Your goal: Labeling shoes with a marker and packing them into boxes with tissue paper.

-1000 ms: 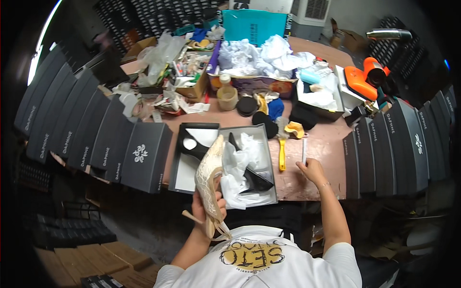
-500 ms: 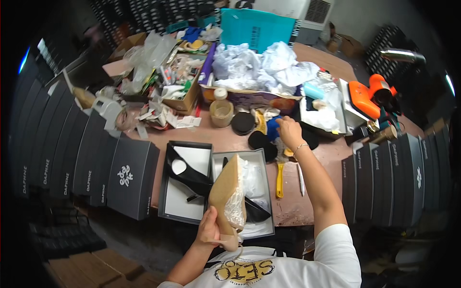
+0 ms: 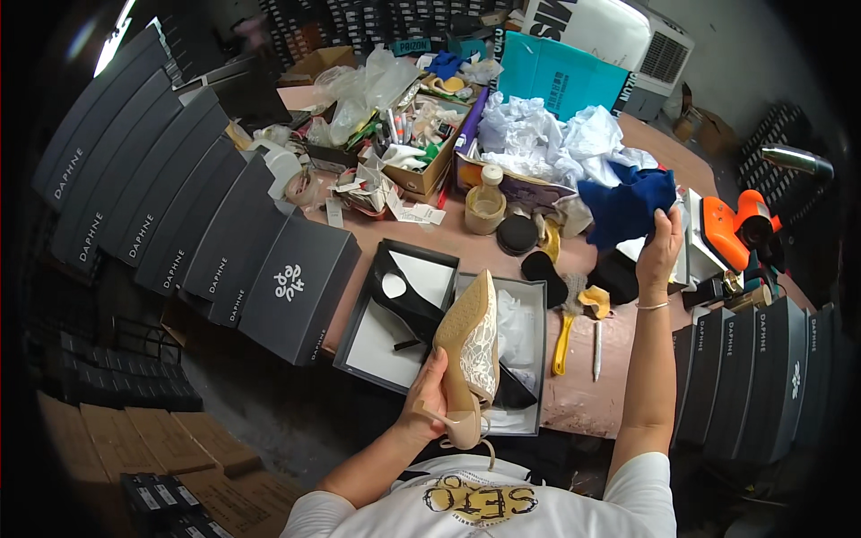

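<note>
Pinching cloth (image 3: 630, 208) is the right grip (image 3: 659, 257); left grip (image 3: 425, 396) clasps a shoe (image 3: 470, 350).

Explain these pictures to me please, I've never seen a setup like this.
There's no machine: each grip is a person's own bare hand. The camera is the left one of two worn on the head, looking down; its wide fisheye lens bends straight edges. The left grip holds a beige heeled shoe, sole partly showing; the right grip holds a dark blue cloth. On the table lie an open shoe box with black shoes, a yellow-handled brush and a thin white stick. White crumpled paper fills a box behind.
</note>
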### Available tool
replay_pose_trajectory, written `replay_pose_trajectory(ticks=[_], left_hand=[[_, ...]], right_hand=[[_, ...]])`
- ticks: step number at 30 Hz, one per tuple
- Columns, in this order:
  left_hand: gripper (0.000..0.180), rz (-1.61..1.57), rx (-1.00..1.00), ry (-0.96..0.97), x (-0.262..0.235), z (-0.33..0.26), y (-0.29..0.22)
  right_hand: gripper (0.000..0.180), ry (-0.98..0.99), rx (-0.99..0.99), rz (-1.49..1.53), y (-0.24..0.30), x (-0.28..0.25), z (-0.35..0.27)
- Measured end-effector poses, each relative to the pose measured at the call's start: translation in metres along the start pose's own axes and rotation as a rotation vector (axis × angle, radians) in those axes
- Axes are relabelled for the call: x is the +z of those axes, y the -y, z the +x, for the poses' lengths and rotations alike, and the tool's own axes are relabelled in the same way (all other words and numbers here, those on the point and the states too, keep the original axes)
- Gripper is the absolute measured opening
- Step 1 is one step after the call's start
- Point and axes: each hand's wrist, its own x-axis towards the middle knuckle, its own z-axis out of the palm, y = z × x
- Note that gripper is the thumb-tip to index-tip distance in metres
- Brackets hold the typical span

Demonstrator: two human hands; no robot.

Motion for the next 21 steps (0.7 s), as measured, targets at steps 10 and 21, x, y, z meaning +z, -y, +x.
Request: replay_pose_trajectory(ticks=[10,21], left_hand=[[0.053,0.261,-0.793,0.287,-0.018,-0.055,-0.022],[0.096,0.129,-0.368,0.155,-0.084,-0.109,0.025]], right_hand=[[0.026,0.937,0.368,-0.323,0.116,-0.005,-0.174],[0.055,1.023,0.742,-0.078,0.116,-0.011,-0.309]])
